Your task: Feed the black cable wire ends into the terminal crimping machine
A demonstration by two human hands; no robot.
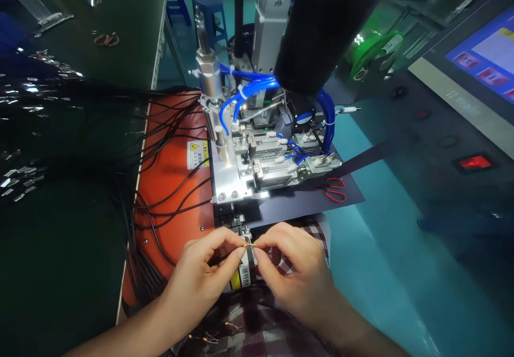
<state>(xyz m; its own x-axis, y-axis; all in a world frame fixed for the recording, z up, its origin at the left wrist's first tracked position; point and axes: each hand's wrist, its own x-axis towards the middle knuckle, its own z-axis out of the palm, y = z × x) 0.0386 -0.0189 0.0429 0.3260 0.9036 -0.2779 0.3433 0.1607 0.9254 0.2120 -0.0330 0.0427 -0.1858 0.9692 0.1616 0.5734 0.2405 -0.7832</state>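
Observation:
Between my two hands, thin coloured wires stretch from one pinch to the other. My left hand closes its thumb and forefinger on their left end. The right end sits between the thumb and forefinger of my right hand. Just beneath the fingers is a machine part with a yellow and white label. More short wire pieces lie on the checked cloth over my lap. How the wires join is too small to tell.
Ahead stands a metal machine with blue air hoses. Red-handled scissors lie on its dark plate. Black cables cross an orange base. A dark green table runs along the left; a control panel with a screen stands right.

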